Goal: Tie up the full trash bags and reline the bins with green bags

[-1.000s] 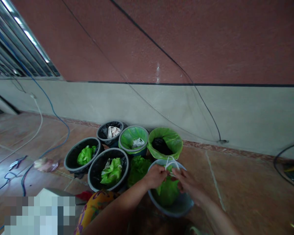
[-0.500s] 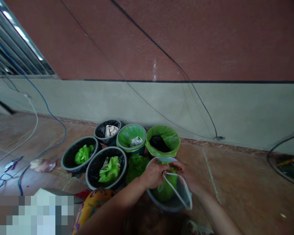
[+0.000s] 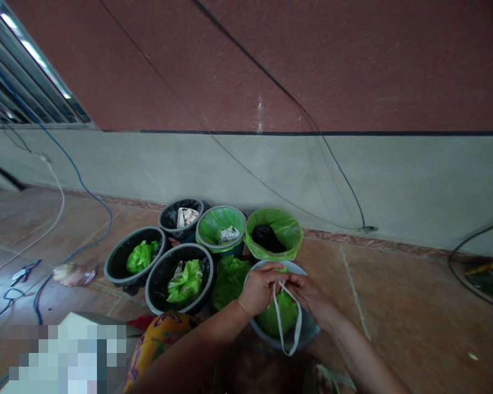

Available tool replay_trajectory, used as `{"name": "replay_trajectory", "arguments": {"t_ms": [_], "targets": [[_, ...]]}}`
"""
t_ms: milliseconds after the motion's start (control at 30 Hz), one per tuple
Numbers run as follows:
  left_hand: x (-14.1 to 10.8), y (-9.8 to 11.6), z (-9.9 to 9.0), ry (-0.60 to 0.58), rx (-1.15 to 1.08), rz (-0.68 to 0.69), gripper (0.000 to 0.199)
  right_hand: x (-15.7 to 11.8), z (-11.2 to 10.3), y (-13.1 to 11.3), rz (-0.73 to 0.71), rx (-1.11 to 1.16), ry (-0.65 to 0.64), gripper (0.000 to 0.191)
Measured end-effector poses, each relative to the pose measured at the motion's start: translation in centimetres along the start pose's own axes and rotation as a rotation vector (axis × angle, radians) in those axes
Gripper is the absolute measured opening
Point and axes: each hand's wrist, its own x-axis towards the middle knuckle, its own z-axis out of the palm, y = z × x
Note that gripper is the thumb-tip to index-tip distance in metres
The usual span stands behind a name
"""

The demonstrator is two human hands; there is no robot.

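Observation:
A grey bucket [image 3: 313, 327] stands in front of me with a filled green plastic bag [image 3: 273, 323] inside. My left hand [image 3: 258, 287] and my right hand [image 3: 310, 295] meet over its mouth, fingers pinched close together at the gathered top of the bag. From between them a white strip [image 3: 298, 323] hangs in a loop, its lower end reaching the bucket's near rim. Both hands are closed on the strip; the fingertips partly cover the bag's neck.
Several lined bins stand by the wall, among them a green-lined bin [image 3: 293, 235] and a black-lined bin [image 3: 148, 306]. Another green bag [image 3: 230, 282] sits beside my bucket. A blue cable [image 3: 80, 183] and a black cable [image 3: 449, 268] cross the floor. Patterned yellow cloth [image 3: 156, 339] lies near.
My hands have drawn together over the bag's top. The white strip, stretched toward the bucket's right rim before, now hangs down as a loop below both hands.

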Motion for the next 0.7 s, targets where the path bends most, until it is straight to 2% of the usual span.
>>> {"name": "replay_trajectory", "arguments": {"t_ms": [67, 133, 233, 300, 467, 600, 700], "targets": [[0.1, 0.1, 0.0, 0.005, -0.072, -0.082, 0.022, -0.1, 0.0, 0.1, 0.053, 0.05, 0.032, 0.032], [0.2, 0.2, -0.1, -0.011, -0.141, -0.147, 0.024, 0.1, -0.1, 0.3, 0.073, 0.03, 0.133, 0.03], [0.2, 0.2, -0.2, -0.091, -0.249, -0.207, 0.03, 0.6, -0.5, 0.4, 0.019, -0.069, 0.305, 0.025], [0.2, 0.1, 0.1, -0.097, -0.315, -0.276, 0.034, 0.7, -0.7, 0.2, -0.012, -0.081, 0.362, 0.024], [0.4, -0.8, 1.1, 0.046, -0.448, -0.524, 0.037, 0.3, -0.9, -0.4, 0.044, -0.023, 0.32, 0.034], [0.3, -1.3, 1.5, 0.086, -0.574, -0.604, 0.037, 0.1, -1.4, 0.2, 0.114, 0.033, 0.331, 0.049], [-0.1, -1.7, 1.6, 0.168, -0.651, -0.697, 0.038, 0.4, -2.1, 1.4, 0.156, -0.185, 0.366, 0.047]]}}
